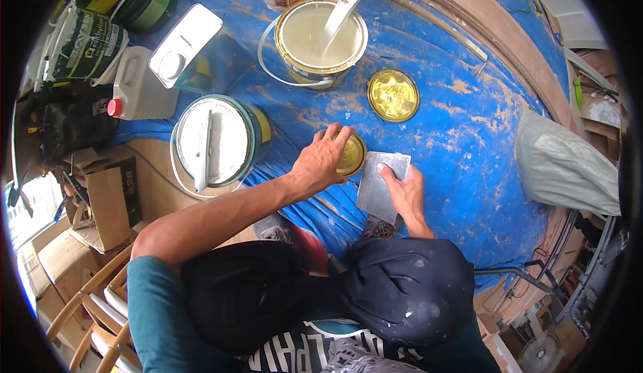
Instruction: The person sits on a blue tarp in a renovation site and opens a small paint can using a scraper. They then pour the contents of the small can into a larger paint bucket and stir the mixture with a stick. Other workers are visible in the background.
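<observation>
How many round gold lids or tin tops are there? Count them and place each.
2. One gold lid lies on the blue sheet, below and right of the open bucket; one gold top is held by the left hand, partly covered. Others may be hidden.

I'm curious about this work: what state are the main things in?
Paint bucket: open, stick inside
Round can: tool across top
Jug: red cap on
Rectangular tin: upright, capped
Loose gold lid: flat on blue sheet
Round gold piece: in left hand
Metal plate: in right hand
</observation>
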The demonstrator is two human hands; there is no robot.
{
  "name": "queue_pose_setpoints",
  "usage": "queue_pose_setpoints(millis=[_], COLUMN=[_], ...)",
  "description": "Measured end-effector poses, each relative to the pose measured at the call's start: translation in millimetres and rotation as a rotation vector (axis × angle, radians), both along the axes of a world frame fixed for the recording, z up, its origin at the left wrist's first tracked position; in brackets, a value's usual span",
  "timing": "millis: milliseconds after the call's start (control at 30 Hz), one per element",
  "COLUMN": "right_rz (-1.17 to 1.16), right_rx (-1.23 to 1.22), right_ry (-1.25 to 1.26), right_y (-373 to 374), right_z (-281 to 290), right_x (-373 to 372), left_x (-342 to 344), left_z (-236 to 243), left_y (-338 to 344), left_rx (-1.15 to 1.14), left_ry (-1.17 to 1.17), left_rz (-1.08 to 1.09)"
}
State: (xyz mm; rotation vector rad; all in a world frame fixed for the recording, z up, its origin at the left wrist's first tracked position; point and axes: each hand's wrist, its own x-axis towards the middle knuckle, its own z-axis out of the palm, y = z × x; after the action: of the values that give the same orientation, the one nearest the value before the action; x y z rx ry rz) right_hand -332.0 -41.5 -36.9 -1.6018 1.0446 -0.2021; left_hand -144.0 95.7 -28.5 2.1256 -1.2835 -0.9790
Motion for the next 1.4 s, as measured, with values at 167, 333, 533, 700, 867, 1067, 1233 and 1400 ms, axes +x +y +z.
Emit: queue_pose_setpoints(millis=[167, 333, 533, 700, 867, 1067, 1233, 1400], right_rz=[0.056, 0.137, -0.007, -0.133, -0.140, 0.100, -0.096, -0.119], right_rx=[-0.155, -0.289, -0.065, 0.147, 0.307, -0.060, 0.419, 0.585], right_ry=[0.069, 0.075, -0.007, -0.229, -0.245, -0.027, -0.327, -0.392], right_y=[-1.4, 3.2, -2.8, -4.7, -7.2, -18.7, -17.6, -19.1], right_z=[16.0, 21.8, -13.7, -77.6, -65.8, -7.8, -88.4, -92.3], right_x=[9.7, 22.4, 5.2, -20.3, -16.0, 13.4, -7.4, -6.5], left_x=[-1.0, -3.1, -4.0, -1.1, -1.8, 0.1, 0.8, -10.0], left_z=[1.6, 3.0, 6.0, 6.9, -0.5, -3.4, 0.3, 1.8], left_y=[-5.2, -5.1, -5.9, -8.1, -1.0, -2.4, -4.2, -8.6], left_rx=[-0.001, 0.044, 0.072, 0.029, -0.012, 0.003, -0.015, 0.009], left_ry=[-0.024, -0.030, -0.037, -0.050, -0.062, -0.079, -0.097, -0.146], left_rz=[-0.010, 0.002, -0.009, -0.050, -0.042, -0.057, -0.079, -0.015])
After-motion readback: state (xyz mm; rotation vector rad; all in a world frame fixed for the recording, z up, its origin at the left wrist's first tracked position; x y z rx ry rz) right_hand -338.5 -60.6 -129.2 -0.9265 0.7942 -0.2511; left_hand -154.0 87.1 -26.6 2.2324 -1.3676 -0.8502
